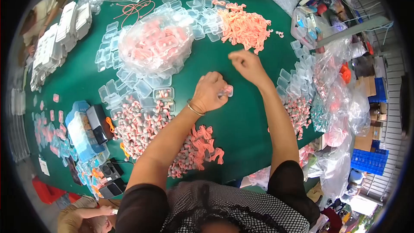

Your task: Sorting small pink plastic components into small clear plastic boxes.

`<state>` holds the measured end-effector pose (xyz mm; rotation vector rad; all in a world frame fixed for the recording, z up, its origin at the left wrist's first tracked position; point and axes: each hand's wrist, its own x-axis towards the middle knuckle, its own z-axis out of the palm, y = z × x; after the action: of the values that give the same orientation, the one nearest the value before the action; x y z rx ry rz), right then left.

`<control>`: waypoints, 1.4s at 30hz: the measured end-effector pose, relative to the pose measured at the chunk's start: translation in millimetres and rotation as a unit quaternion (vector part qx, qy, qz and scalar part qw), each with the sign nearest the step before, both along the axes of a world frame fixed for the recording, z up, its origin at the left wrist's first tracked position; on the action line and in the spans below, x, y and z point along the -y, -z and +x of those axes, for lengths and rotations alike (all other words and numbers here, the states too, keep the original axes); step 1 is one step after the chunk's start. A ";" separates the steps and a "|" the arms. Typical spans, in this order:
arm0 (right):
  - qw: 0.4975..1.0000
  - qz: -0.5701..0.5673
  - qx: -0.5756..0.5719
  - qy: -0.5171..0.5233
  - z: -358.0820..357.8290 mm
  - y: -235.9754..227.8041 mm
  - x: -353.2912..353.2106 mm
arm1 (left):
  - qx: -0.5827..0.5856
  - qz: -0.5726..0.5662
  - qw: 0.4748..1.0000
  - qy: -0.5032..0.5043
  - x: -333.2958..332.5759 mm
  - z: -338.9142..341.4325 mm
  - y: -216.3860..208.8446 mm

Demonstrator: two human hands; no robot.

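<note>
My left hand (pixel 210 91) is closed around a small clear plastic box (pixel 228 90) with something pink inside, just above the green table. To its right, my right hand (pixel 249 65) is raised with fingers curled toward the thumb; anything pinched there is hidden. The right hand is nearest to a heap of coral-coloured bundled cords (pixel 246 28). Beyond my left hand sits a clear bag (pixel 155 45) full of filled pink boxes. Beside my left forearm lie a pile of pink-and-grey earplugs, as they appear (pixel 140 123), and coral cord bundles (pixel 202 146).
Clear plastic boxes (pixel 202 17) are scattered around the bag. White trays (pixel 60 39) are stacked at far left. A blue basket (pixel 82 129) and black box (pixel 99 123) stand at left. More pink-and-grey pieces (pixel 297 112) and plastic bags (pixel 334 90) crowd the right edge. Another person's arm (pixel 92 211) shows lower left.
</note>
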<state>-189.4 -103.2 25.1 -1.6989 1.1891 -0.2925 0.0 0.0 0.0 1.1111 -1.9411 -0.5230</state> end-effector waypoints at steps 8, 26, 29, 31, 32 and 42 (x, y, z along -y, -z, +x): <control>0.774 -0.588 -0.226 0.060 84.0 21.1 62.5 | -0.013 0.013 1.000 0.006 2.4 -1.1 3.8; 0.762 -0.626 -0.152 0.068 13.6 1.0 -65.2 | -0.011 0.003 1.000 -0.018 1.7 0.2 2.4; 0.758 -0.632 -0.124 0.105 11.1 0.6 -86.4 | 0.000 0.000 1.000 -0.024 -1.3 3.5 2.9; 0.764 -0.608 -0.164 0.141 3.4 7.1 -103.9 | 0.014 0.005 0.999 -0.034 -4.4 4.6 3.0; 0.766 -0.598 -0.184 0.147 -4.8 14.5 -109.8 | 0.028 0.011 0.998 -0.048 -5.2 5.5 3.7; 0.818 -0.536 -0.149 0.148 -6.2 18.9 -143.2 | 0.188 0.046 0.977 -0.085 -11.6 24.2 -25.8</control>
<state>-195.6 40.1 6.3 -2.5716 1.6827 -1.0843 24.2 11.6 25.8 1.5084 -2.1291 -0.3267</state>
